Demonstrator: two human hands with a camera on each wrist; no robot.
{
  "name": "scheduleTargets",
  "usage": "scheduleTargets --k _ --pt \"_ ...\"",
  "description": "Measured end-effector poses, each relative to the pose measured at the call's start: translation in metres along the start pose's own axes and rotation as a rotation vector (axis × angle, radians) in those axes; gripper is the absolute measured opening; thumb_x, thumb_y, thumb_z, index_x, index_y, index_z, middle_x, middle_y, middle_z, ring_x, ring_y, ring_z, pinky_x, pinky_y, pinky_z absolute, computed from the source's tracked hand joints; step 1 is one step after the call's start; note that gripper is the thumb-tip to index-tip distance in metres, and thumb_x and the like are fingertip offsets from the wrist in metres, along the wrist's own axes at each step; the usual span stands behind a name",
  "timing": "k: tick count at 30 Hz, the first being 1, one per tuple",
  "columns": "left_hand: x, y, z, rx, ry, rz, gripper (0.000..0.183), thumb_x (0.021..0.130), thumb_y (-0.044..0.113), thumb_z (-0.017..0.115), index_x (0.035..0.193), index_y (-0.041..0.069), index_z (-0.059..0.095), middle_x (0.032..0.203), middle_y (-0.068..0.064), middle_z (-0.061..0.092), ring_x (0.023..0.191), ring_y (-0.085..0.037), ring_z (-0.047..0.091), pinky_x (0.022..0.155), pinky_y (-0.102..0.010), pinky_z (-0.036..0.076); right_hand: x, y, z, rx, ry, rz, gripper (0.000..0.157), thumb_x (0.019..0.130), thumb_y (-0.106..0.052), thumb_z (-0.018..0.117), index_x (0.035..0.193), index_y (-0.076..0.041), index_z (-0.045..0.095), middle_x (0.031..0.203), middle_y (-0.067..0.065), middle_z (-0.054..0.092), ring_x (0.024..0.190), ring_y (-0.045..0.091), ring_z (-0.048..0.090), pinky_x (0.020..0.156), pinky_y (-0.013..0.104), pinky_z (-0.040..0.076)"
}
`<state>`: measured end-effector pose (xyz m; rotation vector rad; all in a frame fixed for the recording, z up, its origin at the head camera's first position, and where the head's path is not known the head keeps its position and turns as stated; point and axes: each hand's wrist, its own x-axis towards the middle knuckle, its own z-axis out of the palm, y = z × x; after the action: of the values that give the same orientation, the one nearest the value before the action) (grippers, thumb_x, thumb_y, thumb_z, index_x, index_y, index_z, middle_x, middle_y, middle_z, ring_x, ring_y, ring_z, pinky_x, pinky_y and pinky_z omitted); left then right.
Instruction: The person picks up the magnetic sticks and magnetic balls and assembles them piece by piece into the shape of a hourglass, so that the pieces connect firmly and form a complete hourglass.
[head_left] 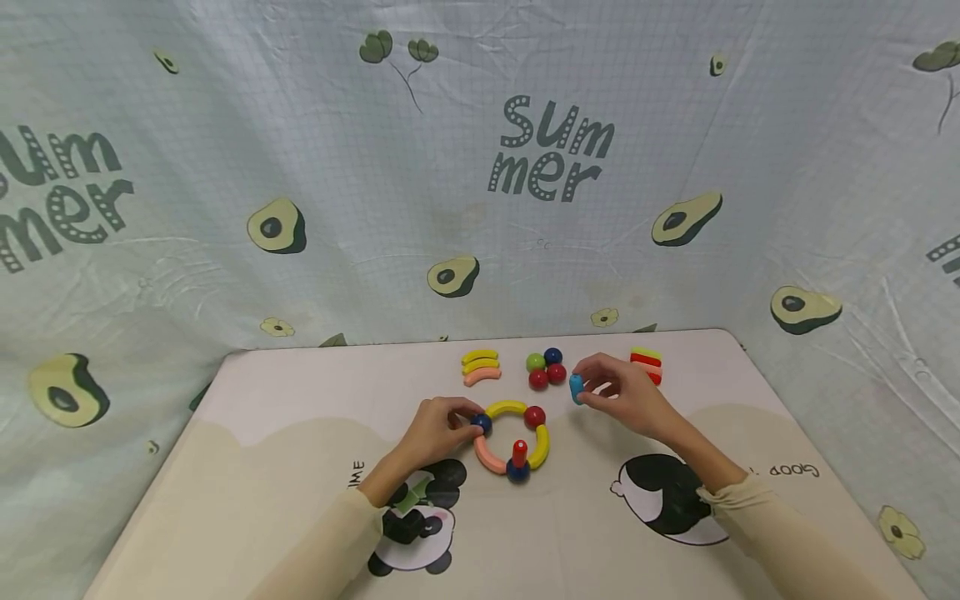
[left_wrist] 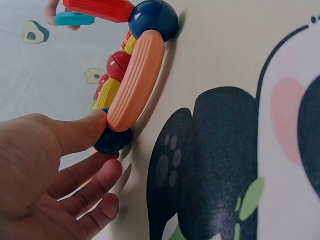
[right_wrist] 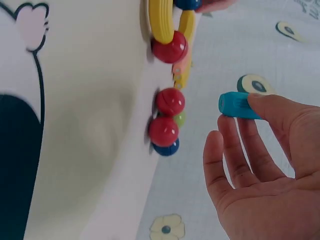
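A ring of curved sticks and balls lies on the table in the head view. My left hand (head_left: 438, 429) pinches the dark blue ball (head_left: 482, 423) on its left side, thumb against it in the left wrist view. From there run a salmon curved stick (left_wrist: 137, 82) and a yellow curved stick (head_left: 506, 407). A red ball (head_left: 535, 417) and another yellow curved stick (head_left: 540, 447) make the right side. On the near dark blue ball (head_left: 517, 472) a red stick (head_left: 520, 452) stands upright. My right hand (head_left: 626, 392) holds a light blue short stick (right_wrist: 235, 104) between thumb and fingers, above the table.
Behind the ring lie yellow and salmon curved sticks (head_left: 481, 365). Beside them is a cluster of balls, among them a green ball (head_left: 536, 362) and a red ball (head_left: 557, 373). Red and other straight sticks (head_left: 647, 358) lie behind my right hand. A patterned curtain (head_left: 375, 167) hangs beyond the table (head_left: 285, 383).
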<state>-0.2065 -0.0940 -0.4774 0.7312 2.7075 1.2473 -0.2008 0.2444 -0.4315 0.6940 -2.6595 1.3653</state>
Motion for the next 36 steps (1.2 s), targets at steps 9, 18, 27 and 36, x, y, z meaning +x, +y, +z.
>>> scheduleTargets --k 9,18,27,36 --pt "0.002 -0.002 0.001 0.003 0.000 0.034 0.023 0.091 0.012 0.080 0.112 0.006 0.077 0.100 -0.004 0.075 0.079 -0.014 0.061 0.070 -0.024 0.051 0.007 -0.003 0.023 0.089 -0.016 0.023 0.031 0.093 -0.007 0.076 0.121 -0.009 0.063 0.112 0.007 0.070 0.103 0.026 0.069 0.086 0.024 0.055" --pt "0.004 -0.005 0.004 0.003 0.011 0.041 0.022 0.090 0.013 0.080 0.111 0.007 0.077 0.099 -0.004 0.076 0.078 -0.013 0.062 0.071 -0.024 0.051 0.012 -0.002 0.046 0.121 -0.015 0.041 0.032 0.091 -0.004 0.077 0.119 -0.008 0.062 0.115 0.008 0.068 0.102 0.026 0.068 0.086 0.026 0.056" --pt "0.002 -0.005 0.003 -0.001 0.012 0.036 0.022 0.091 0.013 0.080 0.112 0.007 0.077 0.100 -0.003 0.075 0.077 -0.013 0.060 0.068 -0.023 0.050 0.016 0.001 0.060 0.132 -0.033 0.030 0.030 0.091 -0.003 0.077 0.115 -0.012 0.063 0.110 0.004 0.068 0.097 0.021 0.068 0.083 0.028 0.057" --pt "0.002 -0.004 0.003 -0.001 0.009 0.019 0.023 0.091 0.013 0.080 0.113 0.008 0.077 0.100 -0.003 0.075 0.078 -0.013 0.059 0.068 -0.022 0.049 0.012 -0.004 0.067 0.083 -0.007 0.057 0.028 0.090 0.005 0.074 0.113 -0.004 0.062 0.108 0.011 0.067 0.100 0.032 0.067 0.085 0.031 0.057"
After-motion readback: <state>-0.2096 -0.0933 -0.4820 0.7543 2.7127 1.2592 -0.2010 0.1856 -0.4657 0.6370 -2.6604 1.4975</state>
